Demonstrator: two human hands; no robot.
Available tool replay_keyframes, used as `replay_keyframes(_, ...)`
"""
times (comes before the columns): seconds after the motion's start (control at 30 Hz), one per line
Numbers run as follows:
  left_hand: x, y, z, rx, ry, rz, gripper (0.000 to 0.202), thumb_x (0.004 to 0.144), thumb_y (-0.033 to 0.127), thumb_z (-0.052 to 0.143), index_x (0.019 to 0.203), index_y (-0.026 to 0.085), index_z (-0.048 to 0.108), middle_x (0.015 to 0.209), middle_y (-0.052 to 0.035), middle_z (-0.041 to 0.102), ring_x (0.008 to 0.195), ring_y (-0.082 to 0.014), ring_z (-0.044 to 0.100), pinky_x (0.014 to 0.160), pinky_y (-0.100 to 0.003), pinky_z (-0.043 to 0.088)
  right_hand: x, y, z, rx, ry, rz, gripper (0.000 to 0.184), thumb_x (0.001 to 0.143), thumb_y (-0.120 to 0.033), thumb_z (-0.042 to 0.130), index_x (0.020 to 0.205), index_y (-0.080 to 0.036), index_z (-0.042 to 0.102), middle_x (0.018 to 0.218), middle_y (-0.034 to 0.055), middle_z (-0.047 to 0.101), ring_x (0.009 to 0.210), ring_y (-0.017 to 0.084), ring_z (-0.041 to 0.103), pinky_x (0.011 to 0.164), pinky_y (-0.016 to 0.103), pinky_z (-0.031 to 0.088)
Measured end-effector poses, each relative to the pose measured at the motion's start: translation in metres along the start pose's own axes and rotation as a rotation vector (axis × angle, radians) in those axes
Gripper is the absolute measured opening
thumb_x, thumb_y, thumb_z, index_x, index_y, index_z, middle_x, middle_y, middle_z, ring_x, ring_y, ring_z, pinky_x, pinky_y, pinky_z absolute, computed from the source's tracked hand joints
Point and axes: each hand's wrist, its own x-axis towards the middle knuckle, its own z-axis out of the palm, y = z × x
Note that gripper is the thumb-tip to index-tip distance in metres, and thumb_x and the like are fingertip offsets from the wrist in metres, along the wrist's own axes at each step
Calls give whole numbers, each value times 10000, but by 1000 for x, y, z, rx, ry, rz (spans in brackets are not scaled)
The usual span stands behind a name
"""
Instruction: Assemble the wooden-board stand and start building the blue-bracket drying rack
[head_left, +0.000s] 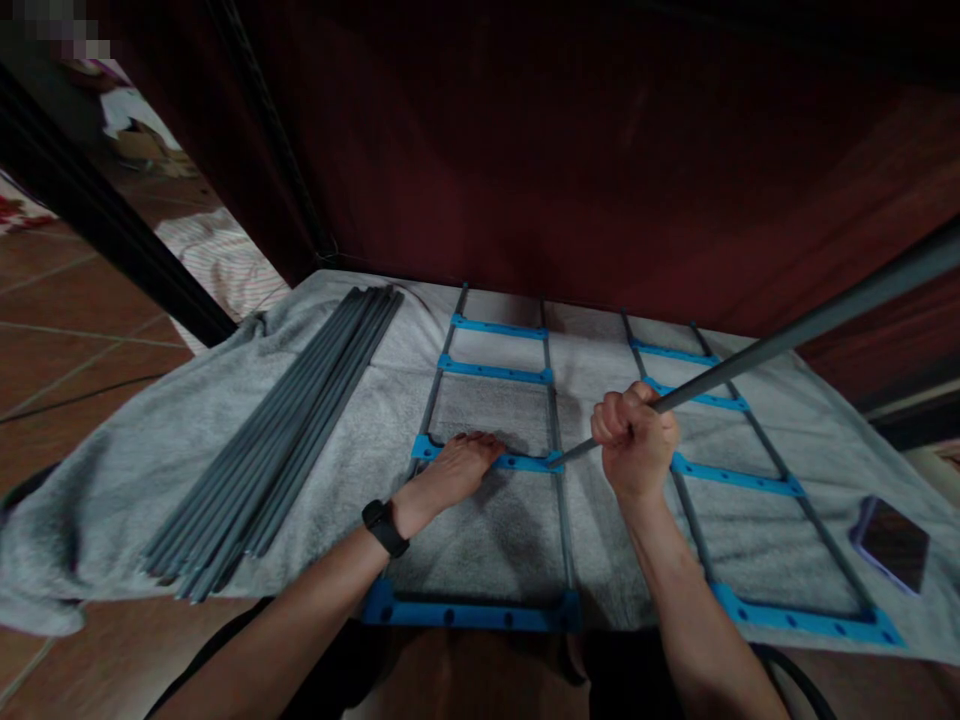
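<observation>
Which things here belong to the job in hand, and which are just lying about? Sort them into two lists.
Part of the job, it seems:
grey rod in the right hand
blue bar under the left hand
ladder-like frame on the right
pile of rods
blanket underneath

Probably just lying about:
phone
striped cloth
cardboard

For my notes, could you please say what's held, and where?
The right hand grips a grey rod near its lower end; the left hand touches a crossbar.

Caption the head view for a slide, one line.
Right hand grips a gray rod, tip at one end of the blue crossbar under the left hand.
</observation>
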Motion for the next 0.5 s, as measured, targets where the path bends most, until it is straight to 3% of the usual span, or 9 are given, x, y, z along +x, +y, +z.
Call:
replay_keyframes(0.27, 2, -7, 8, -25, 4, 12, 301, 900, 118, 431, 1023, 225, 684, 1040, -60, 686, 1015, -221, 619, 929, -360, 454, -1, 5, 7, -10, 6, 27, 436, 753, -256, 648, 578, -222, 250, 468, -113, 182, 380, 43, 152, 359, 162, 157)
replay_keyframes(0.5, -2, -7, 5, -29, -9, -14, 336, 909, 144, 457, 1154, 257, 658, 1221, -76, 638, 1133, -255, 579, 1010, -437, 409, 0, -8, -2, -9, 75, -36, 429, 783, -264, 644, 582, -217, 268, 476, -103, 209, 384, 50, 177, 358, 163, 188)
